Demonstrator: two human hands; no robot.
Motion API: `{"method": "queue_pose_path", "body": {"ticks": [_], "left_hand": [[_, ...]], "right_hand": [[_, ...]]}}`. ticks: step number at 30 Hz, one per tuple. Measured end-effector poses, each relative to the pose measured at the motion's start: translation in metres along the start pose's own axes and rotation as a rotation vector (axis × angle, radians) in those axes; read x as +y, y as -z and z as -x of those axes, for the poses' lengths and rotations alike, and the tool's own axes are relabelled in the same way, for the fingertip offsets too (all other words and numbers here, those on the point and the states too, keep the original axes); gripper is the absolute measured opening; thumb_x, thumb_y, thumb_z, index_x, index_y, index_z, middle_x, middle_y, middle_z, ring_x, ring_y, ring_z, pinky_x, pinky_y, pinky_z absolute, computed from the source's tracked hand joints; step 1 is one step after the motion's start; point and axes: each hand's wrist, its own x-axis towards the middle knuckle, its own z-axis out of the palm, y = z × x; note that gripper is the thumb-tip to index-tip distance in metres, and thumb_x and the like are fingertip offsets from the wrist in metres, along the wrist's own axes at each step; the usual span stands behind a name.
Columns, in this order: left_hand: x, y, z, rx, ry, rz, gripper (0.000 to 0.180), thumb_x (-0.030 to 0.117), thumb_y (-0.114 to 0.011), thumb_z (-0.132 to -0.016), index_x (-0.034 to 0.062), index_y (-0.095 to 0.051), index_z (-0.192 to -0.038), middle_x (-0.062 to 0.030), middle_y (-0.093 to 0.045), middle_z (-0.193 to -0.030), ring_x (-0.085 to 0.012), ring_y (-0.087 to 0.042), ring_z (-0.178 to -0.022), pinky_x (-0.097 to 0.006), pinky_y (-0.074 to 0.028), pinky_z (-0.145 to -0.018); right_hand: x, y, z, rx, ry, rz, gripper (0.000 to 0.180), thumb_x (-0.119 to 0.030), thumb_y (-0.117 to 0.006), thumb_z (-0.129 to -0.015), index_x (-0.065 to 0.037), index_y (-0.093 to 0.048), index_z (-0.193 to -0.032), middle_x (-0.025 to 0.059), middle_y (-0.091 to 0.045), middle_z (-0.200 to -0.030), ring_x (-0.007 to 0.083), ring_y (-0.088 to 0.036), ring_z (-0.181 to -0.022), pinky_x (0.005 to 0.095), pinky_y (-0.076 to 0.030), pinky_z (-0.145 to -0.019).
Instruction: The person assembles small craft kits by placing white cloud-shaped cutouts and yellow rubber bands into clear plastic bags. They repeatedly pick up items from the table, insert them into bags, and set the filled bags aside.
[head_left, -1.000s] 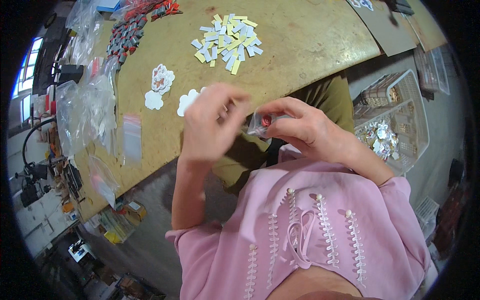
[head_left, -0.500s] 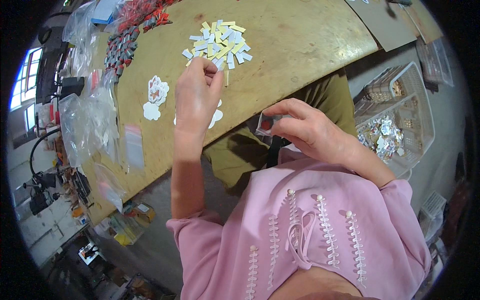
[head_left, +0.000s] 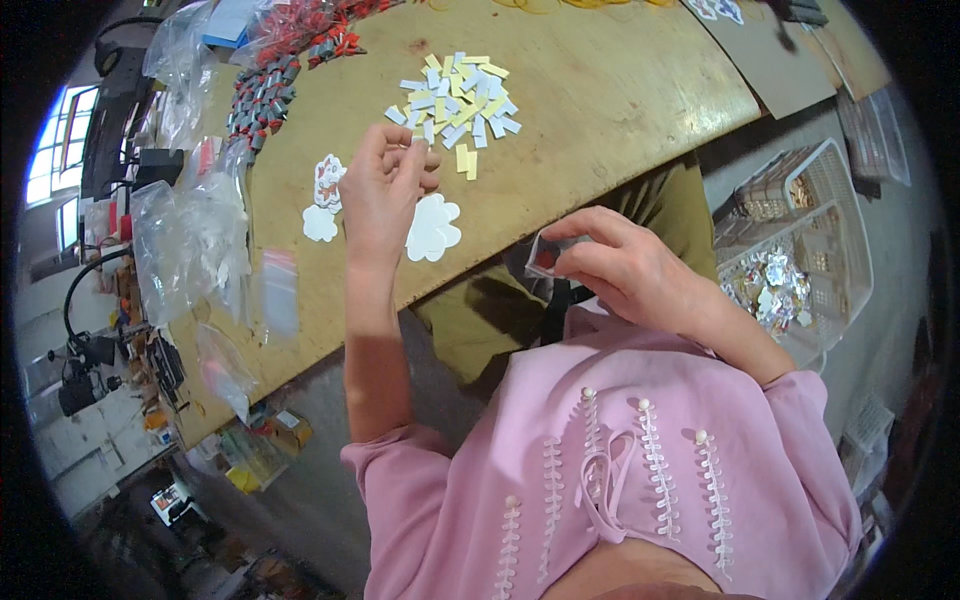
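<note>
Operator, your right hand (head_left: 640,265) is pinching a small clear bag (head_left: 536,268) with something red inside, keeping it just off the near edge of the desk (head_left: 580,100). Your left hand (head_left: 383,190) is curling its fingers beside a pile of white and yellow strips (head_left: 455,100), whether gripping one I cannot tell, while scalloped white cards (head_left: 433,230) are lying near its wrist.

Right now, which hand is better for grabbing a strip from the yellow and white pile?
Probably the left hand: it is right by the near edge of the strip pile. The right hand is farther off, with a small clear bag between its fingers.
</note>
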Motion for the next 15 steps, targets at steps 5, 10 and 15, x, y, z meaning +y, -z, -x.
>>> {"method": "queue_pose_path", "body": {"ticks": [5, 10, 15], "left_hand": [[0.019, 0.008, 0.033, 0.004, -0.138, 0.093, 0.006, 0.006, -0.076, -0.096, 0.0028, -0.073, -0.100, 0.0011, -0.069, -0.078, -0.0017, -0.057, -0.066, -0.021, -0.045, -0.058], [0.058, -0.001, 0.091, -0.254, -0.198, -0.001, 0.008, 0.001, -0.080, -0.088, 0.0031, -0.075, -0.095, 0.0032, -0.062, -0.075, -0.0016, -0.048, -0.064, -0.023, -0.039, -0.056], [0.063, 0.001, 0.098, -0.274, -0.302, -0.170, 0.016, -0.002, -0.076, -0.087, 0.0029, -0.074, -0.102, 0.0044, -0.061, -0.078, -0.0004, -0.048, -0.066, -0.022, -0.039, -0.056]], "right_hand": [[-0.012, 0.009, -0.016, 0.024, 0.077, 0.045, 0.018, -0.001, -0.071, -0.087, -0.001, -0.069, -0.104, 0.0153, -0.067, -0.123, 0.0345, -0.067, -0.111, 0.0407, -0.058, -0.091], [-0.019, 0.000, -0.027, 0.081, 0.186, 0.119, 0.020, -0.004, -0.068, -0.085, 0.000, -0.067, -0.105, 0.0165, -0.068, -0.121, 0.0355, -0.068, -0.108, 0.0415, -0.058, -0.091], [-0.023, -0.002, -0.026, 0.101, 0.214, 0.129, 0.021, -0.005, -0.069, -0.085, 0.000, -0.067, -0.105, 0.0165, -0.068, -0.120, 0.0360, -0.069, -0.106, 0.0407, -0.060, -0.087]]}}
